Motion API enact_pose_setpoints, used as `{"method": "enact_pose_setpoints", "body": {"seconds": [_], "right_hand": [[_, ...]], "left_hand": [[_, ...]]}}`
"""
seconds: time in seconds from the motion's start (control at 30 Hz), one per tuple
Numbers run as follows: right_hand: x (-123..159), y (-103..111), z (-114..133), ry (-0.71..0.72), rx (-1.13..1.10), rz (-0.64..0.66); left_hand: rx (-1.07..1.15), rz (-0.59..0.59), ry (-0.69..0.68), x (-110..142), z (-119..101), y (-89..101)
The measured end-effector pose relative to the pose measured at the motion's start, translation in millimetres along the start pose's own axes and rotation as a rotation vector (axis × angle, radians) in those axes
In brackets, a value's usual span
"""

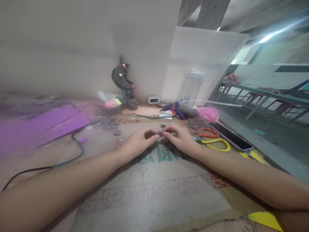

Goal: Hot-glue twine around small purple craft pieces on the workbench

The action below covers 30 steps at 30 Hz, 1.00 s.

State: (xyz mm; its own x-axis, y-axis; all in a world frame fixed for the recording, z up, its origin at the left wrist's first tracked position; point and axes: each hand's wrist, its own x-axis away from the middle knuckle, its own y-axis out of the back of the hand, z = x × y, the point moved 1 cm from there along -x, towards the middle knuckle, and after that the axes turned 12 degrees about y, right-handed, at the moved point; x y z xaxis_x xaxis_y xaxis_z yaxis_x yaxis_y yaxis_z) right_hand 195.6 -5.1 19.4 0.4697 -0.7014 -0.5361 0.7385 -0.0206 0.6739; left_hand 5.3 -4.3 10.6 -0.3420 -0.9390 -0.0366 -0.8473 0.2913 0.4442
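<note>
Between the fingertips of both hands is a small dark purple piece (159,132), perhaps felt or foam; its exact shape is too small to tell. My left hand (142,140) pinches it from the left with thumb and forefinger. From the other side, my right hand (180,138) closes thumb and forefinger on it. Just behind the fingers show the dark tips of a tool (163,126). Scissors with yellow handles (217,144) and another pair with orange handles (209,132) lie right of my right hand.
Purple sheets (60,124) and a black cable (80,149) lie to the left. At the back are a grey crescent-moon ornament (120,77), a small white digital clock (154,100), a blue glue gun (177,111), grey yarn (189,111) and a clear bottle (193,87). A phone (230,137) lies right.
</note>
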Motion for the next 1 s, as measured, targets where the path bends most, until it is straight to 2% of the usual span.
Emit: {"method": "enact_pose_setpoints", "body": {"seconds": [0.2,0.3,0.33,0.37,0.43,0.5,0.57,0.73,1.0], "right_hand": [[-2,14,-8,0.126,0.128,0.015],[-9,32,-26,0.194,0.243,-0.096],[-12,38,-34,0.201,0.285,-0.182],[-14,43,-44,0.173,0.328,-0.268],[-18,52,-65,0.006,0.365,-0.403],[-20,55,-83,-0.075,0.354,-0.436],[-21,56,-96,-0.131,0.318,-0.414],[-27,56,-113,-0.219,0.230,-0.247],[-59,66,-136,-0.348,0.250,-0.060]], "left_hand": [[0.007,0.006,0.004,0,1,-1.4],[0.023,0.003,0.019,-1,3,-2.1],[0.032,0.000,0.024,-1,3,-2.3],[0.040,-0.004,0.028,-1,4,-2.4],[0.043,-0.017,0.032,-2,6,-2.6],[0.035,-0.029,0.029,-2,7,-2.5],[0.028,-0.026,0.027,-2,7,-2.4],[0.023,-0.011,0.026,0,4,-1.8],[0.047,-0.012,0.005,-3,8,-2.9]]}}
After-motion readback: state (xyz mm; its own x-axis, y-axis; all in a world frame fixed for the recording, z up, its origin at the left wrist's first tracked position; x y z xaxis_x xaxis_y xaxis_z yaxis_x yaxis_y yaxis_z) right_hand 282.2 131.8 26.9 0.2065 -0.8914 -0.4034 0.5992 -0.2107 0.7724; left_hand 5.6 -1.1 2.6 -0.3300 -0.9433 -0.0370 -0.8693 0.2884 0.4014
